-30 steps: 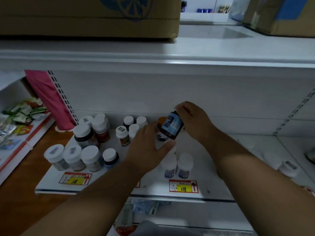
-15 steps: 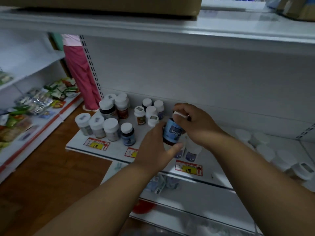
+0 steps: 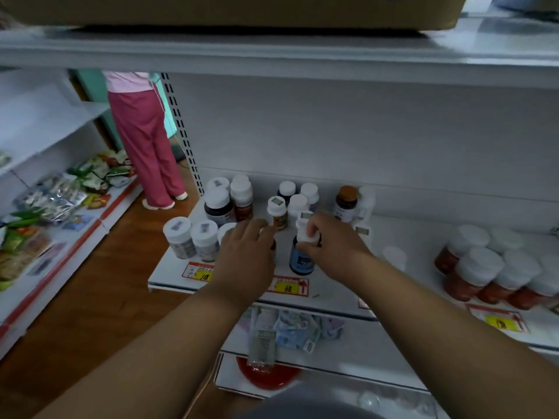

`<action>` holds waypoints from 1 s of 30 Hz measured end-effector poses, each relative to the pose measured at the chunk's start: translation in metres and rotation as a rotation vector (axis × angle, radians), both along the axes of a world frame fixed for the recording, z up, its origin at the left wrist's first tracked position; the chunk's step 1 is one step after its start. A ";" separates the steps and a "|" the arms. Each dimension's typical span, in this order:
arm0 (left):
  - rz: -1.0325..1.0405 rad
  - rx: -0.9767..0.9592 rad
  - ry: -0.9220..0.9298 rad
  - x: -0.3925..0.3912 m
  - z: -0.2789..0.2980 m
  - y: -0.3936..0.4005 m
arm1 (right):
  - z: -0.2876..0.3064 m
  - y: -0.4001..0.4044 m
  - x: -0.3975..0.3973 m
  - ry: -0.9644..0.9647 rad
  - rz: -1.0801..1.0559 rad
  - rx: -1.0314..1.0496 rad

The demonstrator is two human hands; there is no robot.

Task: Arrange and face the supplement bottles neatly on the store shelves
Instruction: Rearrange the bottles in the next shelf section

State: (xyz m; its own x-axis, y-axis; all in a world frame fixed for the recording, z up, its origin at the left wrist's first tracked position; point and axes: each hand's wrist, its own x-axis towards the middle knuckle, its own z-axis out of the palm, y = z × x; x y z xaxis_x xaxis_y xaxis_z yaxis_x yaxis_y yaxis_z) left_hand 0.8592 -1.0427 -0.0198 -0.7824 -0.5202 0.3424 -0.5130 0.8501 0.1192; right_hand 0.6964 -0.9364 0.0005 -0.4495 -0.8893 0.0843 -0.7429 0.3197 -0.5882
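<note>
I am facing a white metal store shelf with a pale back panel, a cardboard box on the shelf above and a wooden floor off to my left, where someone in pink trousers stands by a rack of snack packets.

At the shelf's left end, three short white-capped bottles sit in a front row above a yellow price tag, with taller dark bottles behind them. That corner looks grouped, though I cannot tell which way the labels face.

My left hand hovers low over the shelf, fingers loosely bent. A bottle seems to sit under it, but whether I am gripping anything is hidden.

Just beside it, my right hand pinches the white cap of a blue-labelled dark bottle, which stands upright on the shelf near the front edge, above the tag marked 68. Behind it, a loose cluster of small white-capped bottles and a brown-capped bottle stand unevenly.

On the right, red bottles with white caps are bunched together, and a few pale ones stand scattered.

I judge the job partway: the middle and right groups need lining up and facing.
</note>
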 end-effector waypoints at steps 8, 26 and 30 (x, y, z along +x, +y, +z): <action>-0.218 0.006 -0.193 0.002 0.000 -0.039 | -0.034 -0.019 0.032 0.095 -0.024 -0.088; -0.264 0.025 0.046 -0.004 0.015 -0.042 | -0.002 -0.048 -0.030 0.261 -0.113 0.114; -0.263 0.068 0.028 -0.016 0.016 -0.036 | -0.004 -0.060 -0.036 0.250 0.030 0.234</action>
State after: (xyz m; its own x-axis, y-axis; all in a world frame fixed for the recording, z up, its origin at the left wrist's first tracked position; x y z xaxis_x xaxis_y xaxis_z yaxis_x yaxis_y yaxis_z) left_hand 0.8428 -1.0785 -0.0034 -0.8843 -0.3229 0.3373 -0.2713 0.9432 0.1917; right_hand 0.6605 -0.9965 -0.0040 -0.4138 -0.9102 -0.0198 -0.8659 0.4002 -0.3001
